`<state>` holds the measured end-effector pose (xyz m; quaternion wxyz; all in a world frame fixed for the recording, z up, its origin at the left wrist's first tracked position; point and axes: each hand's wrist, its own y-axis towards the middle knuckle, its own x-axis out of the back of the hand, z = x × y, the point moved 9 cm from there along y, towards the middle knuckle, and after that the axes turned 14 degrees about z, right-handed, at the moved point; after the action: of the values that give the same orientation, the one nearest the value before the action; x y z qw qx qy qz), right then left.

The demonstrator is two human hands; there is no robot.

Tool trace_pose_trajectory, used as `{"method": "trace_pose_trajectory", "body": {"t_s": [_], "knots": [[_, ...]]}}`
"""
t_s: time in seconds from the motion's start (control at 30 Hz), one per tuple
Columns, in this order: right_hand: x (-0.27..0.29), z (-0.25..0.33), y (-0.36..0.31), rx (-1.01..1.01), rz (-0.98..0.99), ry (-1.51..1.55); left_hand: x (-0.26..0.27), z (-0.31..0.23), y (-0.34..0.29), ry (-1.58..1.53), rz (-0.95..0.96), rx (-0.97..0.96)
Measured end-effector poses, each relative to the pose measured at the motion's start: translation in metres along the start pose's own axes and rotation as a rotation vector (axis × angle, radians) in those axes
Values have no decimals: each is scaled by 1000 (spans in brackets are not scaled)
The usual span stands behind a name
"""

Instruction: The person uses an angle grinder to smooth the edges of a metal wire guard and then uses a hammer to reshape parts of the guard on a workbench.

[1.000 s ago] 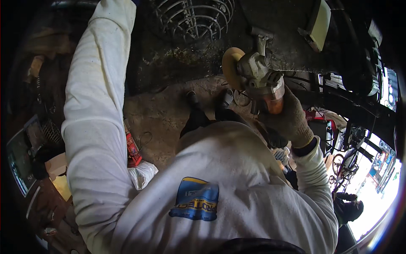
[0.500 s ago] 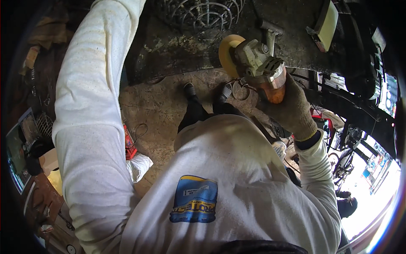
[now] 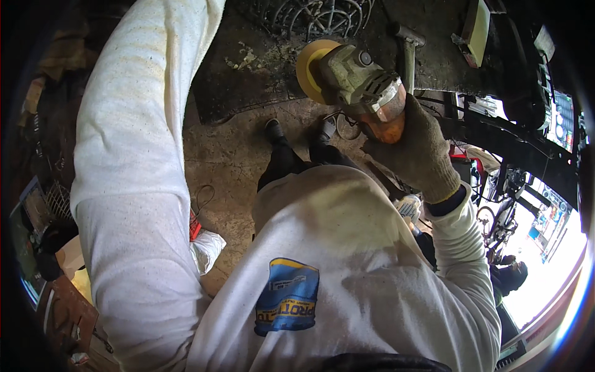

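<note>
In a knitted work glove, my right hand grips an angle grinder round its orange body. The grinder's yellowish disc points left, held over the near edge of a dark, stained workbench. My left arm stretches up past the top of the picture, so the left hand is out of sight. Close beyond the grinder, a hammer lies on the bench. A round cage of bent metal rods rests at the bench's far side, partly cut off by the upper edge.
A yellowish block-shaped piece lies at the bench's right. Below are my feet on a worn floor. A white bag lies left of my body. Bicycles and a person are at the right, near bright daylight.
My right hand has carried the grinder left and slightly up, nearer the metal cage. My left arm still reaches upward, and the view has shifted a little.
</note>
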<state>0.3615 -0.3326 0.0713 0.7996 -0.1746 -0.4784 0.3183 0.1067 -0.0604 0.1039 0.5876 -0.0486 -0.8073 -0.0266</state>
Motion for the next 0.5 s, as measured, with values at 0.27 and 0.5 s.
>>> {"method": "trace_pose_trajectory", "body": {"t_s": [0.27, 0.5], "knots": [[-3, 25, 2, -85, -4, -15, -1, -3, -1, -28, 94, -70], [-8, 20, 8, -69, -17, 0, -16, -11, 9, 253, 46, -166]]}}
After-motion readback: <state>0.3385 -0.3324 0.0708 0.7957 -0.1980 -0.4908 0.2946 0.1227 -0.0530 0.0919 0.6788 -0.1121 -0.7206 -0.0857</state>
